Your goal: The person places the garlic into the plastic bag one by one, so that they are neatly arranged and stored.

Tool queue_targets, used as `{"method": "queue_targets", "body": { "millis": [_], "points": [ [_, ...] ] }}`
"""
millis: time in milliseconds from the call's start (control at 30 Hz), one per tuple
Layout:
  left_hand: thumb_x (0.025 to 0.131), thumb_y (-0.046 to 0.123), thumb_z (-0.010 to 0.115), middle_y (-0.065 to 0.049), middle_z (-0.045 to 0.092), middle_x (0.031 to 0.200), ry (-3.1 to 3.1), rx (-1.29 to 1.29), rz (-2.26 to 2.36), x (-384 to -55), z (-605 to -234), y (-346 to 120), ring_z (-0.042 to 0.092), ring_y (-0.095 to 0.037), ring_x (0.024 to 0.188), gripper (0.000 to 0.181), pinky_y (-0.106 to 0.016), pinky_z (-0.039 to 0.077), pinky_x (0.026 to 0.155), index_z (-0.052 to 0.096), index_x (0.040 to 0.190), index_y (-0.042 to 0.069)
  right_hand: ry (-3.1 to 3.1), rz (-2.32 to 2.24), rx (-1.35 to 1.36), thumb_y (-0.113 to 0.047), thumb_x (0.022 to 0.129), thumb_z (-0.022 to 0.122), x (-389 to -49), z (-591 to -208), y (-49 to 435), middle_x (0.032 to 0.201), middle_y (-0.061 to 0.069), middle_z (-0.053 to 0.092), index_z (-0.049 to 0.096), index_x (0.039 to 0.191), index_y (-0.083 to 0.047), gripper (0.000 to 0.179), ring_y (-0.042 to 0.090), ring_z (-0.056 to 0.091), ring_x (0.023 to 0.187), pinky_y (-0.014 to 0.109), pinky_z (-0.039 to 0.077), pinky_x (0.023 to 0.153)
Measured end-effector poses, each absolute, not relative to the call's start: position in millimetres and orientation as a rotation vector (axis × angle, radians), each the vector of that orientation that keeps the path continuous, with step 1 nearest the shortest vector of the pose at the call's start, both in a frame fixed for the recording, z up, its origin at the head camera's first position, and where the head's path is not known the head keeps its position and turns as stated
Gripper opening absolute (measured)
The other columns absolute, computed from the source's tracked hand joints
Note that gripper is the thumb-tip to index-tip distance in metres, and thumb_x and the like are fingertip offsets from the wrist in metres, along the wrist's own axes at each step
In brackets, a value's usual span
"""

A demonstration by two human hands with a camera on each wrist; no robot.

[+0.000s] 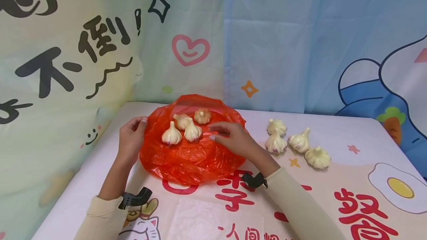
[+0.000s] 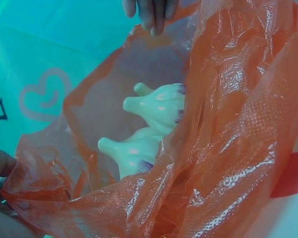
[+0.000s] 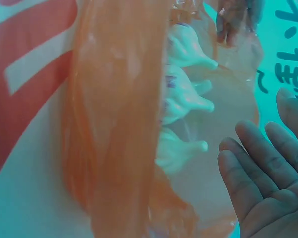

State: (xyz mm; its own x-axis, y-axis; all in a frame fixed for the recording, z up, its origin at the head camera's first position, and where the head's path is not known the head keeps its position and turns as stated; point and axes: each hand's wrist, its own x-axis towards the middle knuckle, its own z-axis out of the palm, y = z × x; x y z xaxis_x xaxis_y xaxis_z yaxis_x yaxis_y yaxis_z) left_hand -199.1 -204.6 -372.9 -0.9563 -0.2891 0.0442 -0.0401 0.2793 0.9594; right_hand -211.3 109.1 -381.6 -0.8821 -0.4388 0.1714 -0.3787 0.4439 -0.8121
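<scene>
A red plastic bag [image 1: 197,158] lies spread on the table with its mouth open. Several garlic bulbs [image 1: 171,135] sit in it, pale with purple tinges at the base. At the bag's left rim, my left hand [image 1: 131,134] pinches the plastic between thumb and fingers; the left wrist view shows the thumb and fingers [image 2: 1,166] at that edge. Over the bag's right side is my right hand [image 1: 231,138], holding nothing, fingertips close to the bulbs. Its fingers [image 3: 260,158] look fairly straight and spread apart in the right wrist view, beside the bulbs [image 3: 184,99].
To the right of the bag, several more garlic bulbs [image 1: 299,142] lie loose on the printed tablecloth [image 1: 300,199]. A patterned cloth backdrop [image 1: 267,47] hangs behind the table and along its left side. Each wrist wears a black camera band [image 1: 136,197].
</scene>
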Motion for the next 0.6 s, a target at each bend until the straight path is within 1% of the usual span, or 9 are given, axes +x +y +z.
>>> {"method": "queue_targets", "body": {
  "millis": [67, 167, 267, 400, 600],
  "points": [
    [0.102, 0.036, 0.047, -0.011, 0.059, 0.112, -2.341, 0.307, -1.735, -199, -373, -204, 0.053, -0.02, 0.096, 0.041, -0.019, 0.049, 0.081, 0.062, 0.122, 0.002, 2.615, -1.443, -0.75, -0.02, 0.09, 0.072, -207, -380, 115, 0.116, 0.004, 0.067, 0.065, 0.125, -0.01, 0.038, 0.028, 0.062, 0.11, 0.036, 0.052, 0.087],
    [0.103, 0.036, 0.047, -0.011, 0.058, 0.113, -2.343, 0.304, -1.735, -199, -372, -204, 0.053, -0.021, 0.097, 0.042, -0.019, 0.049, 0.083, 0.062, 0.123, 0.002, 2.643, -1.414, -0.745, -0.021, 0.089, 0.073, -201, -377, 126, 0.117, 0.001, 0.067, 0.065, 0.126, -0.011, 0.039, 0.027, 0.062, 0.11, 0.035, 0.054, 0.084],
    [0.103, 0.036, 0.047, -0.011, 0.058, 0.114, -2.345, 0.301, -1.743, -200, -371, -204, 0.053, -0.021, 0.099, 0.042, -0.02, 0.049, 0.085, 0.061, 0.124, 0.003, 2.686, -1.377, -0.721, -0.021, 0.089, 0.073, -196, -376, 138, 0.119, 0.001, 0.065, 0.065, 0.126, -0.014, 0.039, 0.026, 0.062, 0.108, 0.034, 0.055, 0.081],
    [0.103, 0.037, 0.046, -0.011, 0.058, 0.115, -2.353, 0.303, -1.743, -200, -370, -205, 0.053, -0.021, 0.099, 0.043, -0.021, 0.049, 0.085, 0.061, 0.124, 0.003, 2.741, -1.393, -0.716, -0.018, 0.088, 0.074, -194, -376, 156, 0.119, 0.006, 0.066, 0.065, 0.125, -0.01, 0.039, 0.026, 0.064, 0.106, 0.036, 0.055, 0.081],
    [0.103, 0.037, 0.046, -0.011, 0.057, 0.114, -2.359, 0.312, -1.734, -199, -369, -205, 0.053, -0.021, 0.098, 0.044, -0.019, 0.048, 0.083, 0.06, 0.125, 0.003, 2.81, -1.456, -0.703, -0.012, 0.088, 0.073, -193, -374, 183, 0.12, 0.011, 0.066, 0.065, 0.124, -0.005, 0.038, 0.028, 0.064, 0.109, 0.037, 0.052, 0.085]
  ]
}}
